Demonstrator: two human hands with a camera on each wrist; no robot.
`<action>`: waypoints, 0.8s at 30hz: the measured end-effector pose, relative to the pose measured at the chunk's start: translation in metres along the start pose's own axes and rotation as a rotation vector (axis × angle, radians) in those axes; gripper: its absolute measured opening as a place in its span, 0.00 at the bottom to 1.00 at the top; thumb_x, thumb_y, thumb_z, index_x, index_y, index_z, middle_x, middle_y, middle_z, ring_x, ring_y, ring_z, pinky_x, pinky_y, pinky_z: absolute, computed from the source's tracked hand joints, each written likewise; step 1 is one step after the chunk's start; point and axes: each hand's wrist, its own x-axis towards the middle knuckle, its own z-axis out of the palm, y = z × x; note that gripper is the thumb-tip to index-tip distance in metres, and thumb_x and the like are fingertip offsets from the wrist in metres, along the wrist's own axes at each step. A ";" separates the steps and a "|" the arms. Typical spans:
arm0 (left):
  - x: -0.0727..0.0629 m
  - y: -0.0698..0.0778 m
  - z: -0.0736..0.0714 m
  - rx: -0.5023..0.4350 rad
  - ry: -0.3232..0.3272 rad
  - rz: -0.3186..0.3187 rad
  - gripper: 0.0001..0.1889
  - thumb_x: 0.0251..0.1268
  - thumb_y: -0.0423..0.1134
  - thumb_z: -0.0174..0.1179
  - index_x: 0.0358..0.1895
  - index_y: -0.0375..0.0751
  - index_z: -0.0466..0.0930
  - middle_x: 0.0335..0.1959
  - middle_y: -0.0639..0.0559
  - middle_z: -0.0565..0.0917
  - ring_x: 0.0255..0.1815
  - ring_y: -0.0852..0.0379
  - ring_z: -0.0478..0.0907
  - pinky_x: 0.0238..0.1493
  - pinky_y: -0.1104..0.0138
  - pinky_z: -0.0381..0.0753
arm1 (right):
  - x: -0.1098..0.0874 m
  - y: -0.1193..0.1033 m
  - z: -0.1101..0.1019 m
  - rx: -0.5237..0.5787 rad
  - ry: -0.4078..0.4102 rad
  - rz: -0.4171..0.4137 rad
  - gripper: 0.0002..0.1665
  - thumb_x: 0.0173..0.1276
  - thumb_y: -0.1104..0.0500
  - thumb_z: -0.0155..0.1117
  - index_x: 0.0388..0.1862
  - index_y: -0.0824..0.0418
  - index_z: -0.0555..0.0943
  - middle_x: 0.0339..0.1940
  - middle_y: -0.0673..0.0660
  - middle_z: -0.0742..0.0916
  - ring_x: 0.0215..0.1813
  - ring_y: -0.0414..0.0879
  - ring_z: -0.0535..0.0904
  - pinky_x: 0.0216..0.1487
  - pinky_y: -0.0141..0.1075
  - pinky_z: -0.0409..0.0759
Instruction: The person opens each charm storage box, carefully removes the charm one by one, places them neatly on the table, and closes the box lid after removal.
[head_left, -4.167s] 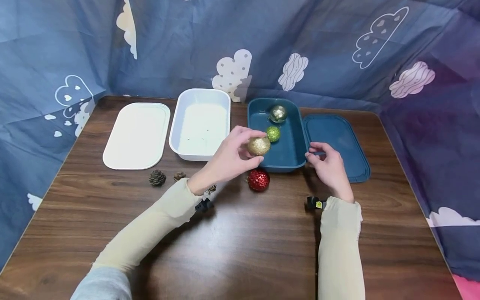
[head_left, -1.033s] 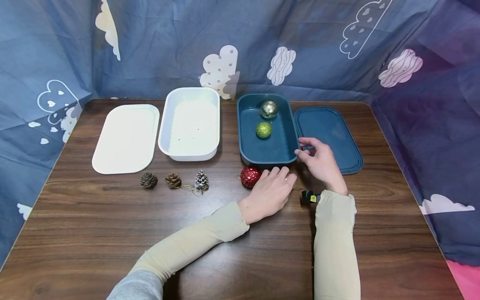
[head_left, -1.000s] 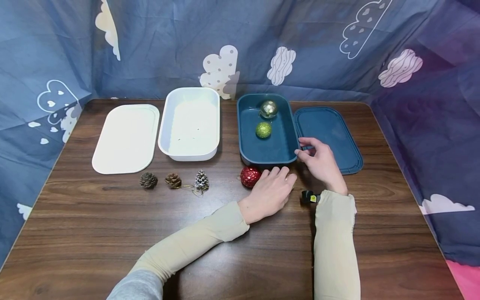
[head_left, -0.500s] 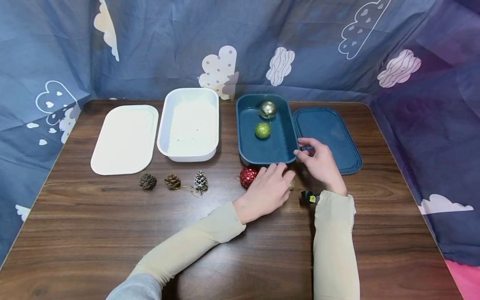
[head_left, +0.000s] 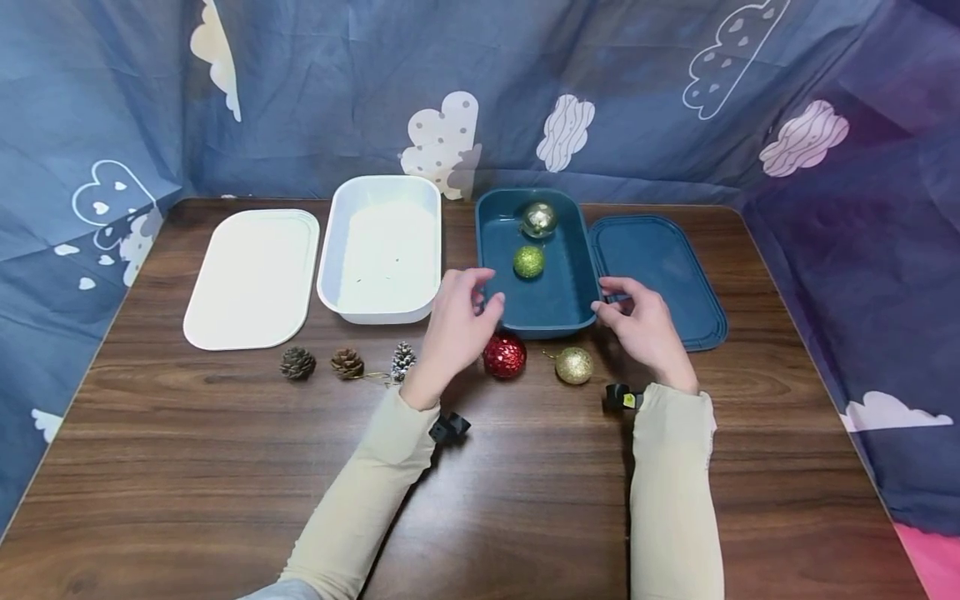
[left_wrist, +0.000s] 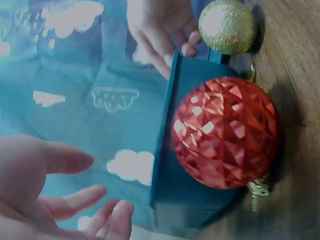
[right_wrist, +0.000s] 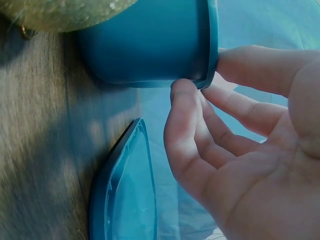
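Note:
My left hand (head_left: 455, 323) hovers by the near-left rim of the blue box (head_left: 551, 304), thumb and fingers apart with nothing between them. My right hand (head_left: 642, 327) pinches that box's rim at its near-right corner; the right wrist view shows fingertips (right_wrist: 184, 92) against the rim. Inside the box lie a shiny gold bauble (head_left: 539, 219) and a glittery green bauble (head_left: 528, 262). On the table before it sit a red faceted bauble (head_left: 505, 357) and a glittery gold bauble (head_left: 574, 366). In the left wrist view, the red bauble (left_wrist: 227, 132) is apart from my fingers.
A white box (head_left: 378, 250) stands left of the blue one, with a white lid (head_left: 253, 279) beside it. The blue lid (head_left: 660, 267) lies at right. Two brown pine cones (head_left: 347, 363) and a frosted pine cone (head_left: 402, 358), partly behind my left wrist, line the front.
The left hand set the glittery gold bauble down right of the red one, let go, and moved left and up toward the blue box. The right hand stays at the box's corner.

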 end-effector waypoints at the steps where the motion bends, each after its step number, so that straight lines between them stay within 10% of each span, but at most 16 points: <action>1: 0.002 -0.003 -0.001 -0.019 0.004 -0.037 0.22 0.66 0.38 0.58 0.61 0.35 0.73 0.46 0.41 0.73 0.42 0.52 0.73 0.46 0.63 0.78 | -0.001 -0.001 0.000 -0.001 0.001 0.002 0.26 0.72 0.53 0.58 0.65 0.63 0.73 0.58 0.64 0.80 0.50 0.55 0.78 0.47 0.40 0.73; 12: 0.012 -0.025 0.010 -0.277 -0.082 -0.336 0.26 0.67 0.36 0.57 0.68 0.35 0.66 0.55 0.38 0.77 0.53 0.45 0.78 0.56 0.58 0.78 | -0.017 -0.006 -0.013 -0.051 0.092 -0.005 0.28 0.72 0.47 0.56 0.64 0.62 0.73 0.62 0.63 0.77 0.54 0.56 0.76 0.50 0.44 0.73; 17: 0.013 -0.028 0.011 -0.312 -0.096 -0.351 0.26 0.67 0.36 0.56 0.67 0.35 0.66 0.48 0.40 0.79 0.47 0.47 0.81 0.47 0.63 0.79 | -0.016 -0.031 -0.020 -0.036 0.127 -0.007 0.28 0.71 0.45 0.56 0.63 0.59 0.75 0.59 0.60 0.80 0.55 0.52 0.77 0.52 0.42 0.74; 24: 0.017 -0.034 0.009 -0.447 -0.120 -0.356 0.25 0.67 0.31 0.56 0.66 0.30 0.65 0.31 0.50 0.75 0.29 0.59 0.78 0.35 0.72 0.77 | 0.019 -0.082 -0.018 -0.190 -0.043 -0.042 0.29 0.72 0.47 0.56 0.63 0.64 0.73 0.54 0.65 0.81 0.52 0.58 0.78 0.52 0.52 0.75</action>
